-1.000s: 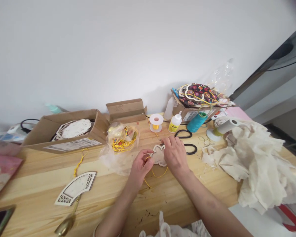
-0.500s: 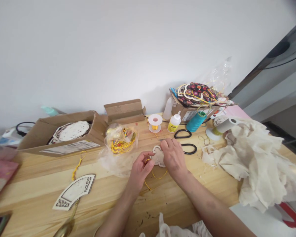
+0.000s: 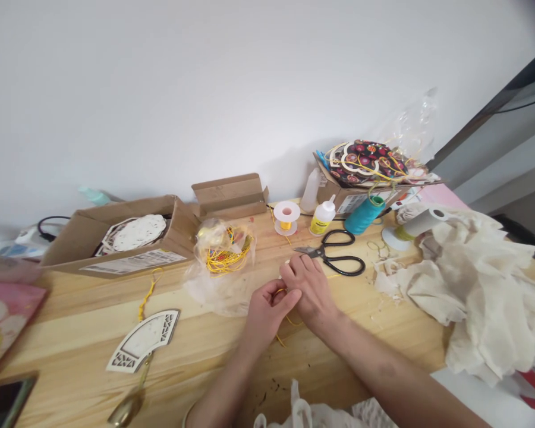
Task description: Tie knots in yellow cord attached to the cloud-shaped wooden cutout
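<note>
the left hand and the right hand meet near the middle of the wooden table, fingertips touching; the left comes in from the near side, the right lies across from the right and a little farther off. a thin yellow cord sits right in that meeting point; a small loop of it shows at the left thumb, and the loose end trails back toward the person, so its long line runs from the pinch to the near table edge. the left thumb and fingers are closed tight on the cord; the right hand's fingers are curled down and together over the same spot, and i cannot tell whether they grip anything, since they hide what lies beneath.

just beyond the right hand lie black-handled scissors, closed, blades pointing left, handles to the right; steel, smooth and hard. behind them stand a small spool of yellow thread, a glue bottle with a yellow label, and a teal cone of thread. left of the hands a crinkled clear plastic bag holds more yellow cords in a tangle. well to the left a flat, fan-shaped wooden cutout with fretwork ends lies on the table, apart from the hands; a cardboard box stands behind it. to the right, soft cream cloth is heaped in loose folds.
</note>
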Demonstrator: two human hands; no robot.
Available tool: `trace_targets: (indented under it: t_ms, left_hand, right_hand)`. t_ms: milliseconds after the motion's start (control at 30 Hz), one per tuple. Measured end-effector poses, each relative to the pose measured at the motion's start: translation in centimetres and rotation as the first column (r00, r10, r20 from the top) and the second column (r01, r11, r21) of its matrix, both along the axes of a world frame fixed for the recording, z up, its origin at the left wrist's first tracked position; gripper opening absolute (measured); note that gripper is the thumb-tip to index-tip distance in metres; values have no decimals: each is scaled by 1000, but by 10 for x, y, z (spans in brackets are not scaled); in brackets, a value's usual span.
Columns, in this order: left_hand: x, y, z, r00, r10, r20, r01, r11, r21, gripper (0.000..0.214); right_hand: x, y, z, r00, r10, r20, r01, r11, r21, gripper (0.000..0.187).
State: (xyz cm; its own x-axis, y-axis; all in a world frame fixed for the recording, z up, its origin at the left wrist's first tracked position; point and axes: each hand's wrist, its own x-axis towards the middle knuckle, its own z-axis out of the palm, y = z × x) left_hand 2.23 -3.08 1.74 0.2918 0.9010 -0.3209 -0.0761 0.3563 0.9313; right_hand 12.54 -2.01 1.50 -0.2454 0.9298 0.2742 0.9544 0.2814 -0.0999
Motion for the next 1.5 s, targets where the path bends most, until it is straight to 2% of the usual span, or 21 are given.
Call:
trace_targets:
  t_ms: [133, 233, 567, 800, 1133, 1500]
  left_hand:
    - [1, -2, -2, 999, 39, 27, -36, 995, -94, 29]
    - [1, -3, -2, 998, 58, 31, -54, 993, -107, 30]
    - [2, -6, -2, 997, 57, -58, -57, 998, 1, 29]
    - [0, -8, 1, 988, 12, -154, 1, 996, 85, 22]
    - [1, -10, 0, 991, 20, -136, -9, 997, 82, 23]
    - [4, -9, -5, 995, 49, -87, -37, 990, 139, 20]
  right_hand:
    - [0, 1, -1, 1000, -7, 28, 7, 1000, -15, 6]
    - [0, 1, -1, 999, 2, 34, -2, 1000, -26, 4]
    - [2, 2, -2, 998, 68, -19, -68, 998, 4, 4]
    - [4, 3, -6, 988, 143, -65, -138, 988, 73, 8]
    - [5, 2, -8, 980, 180, -88, -167, 976, 139, 12]
    - [6, -1, -4, 984, 152, -87, -148, 988, 48, 6]
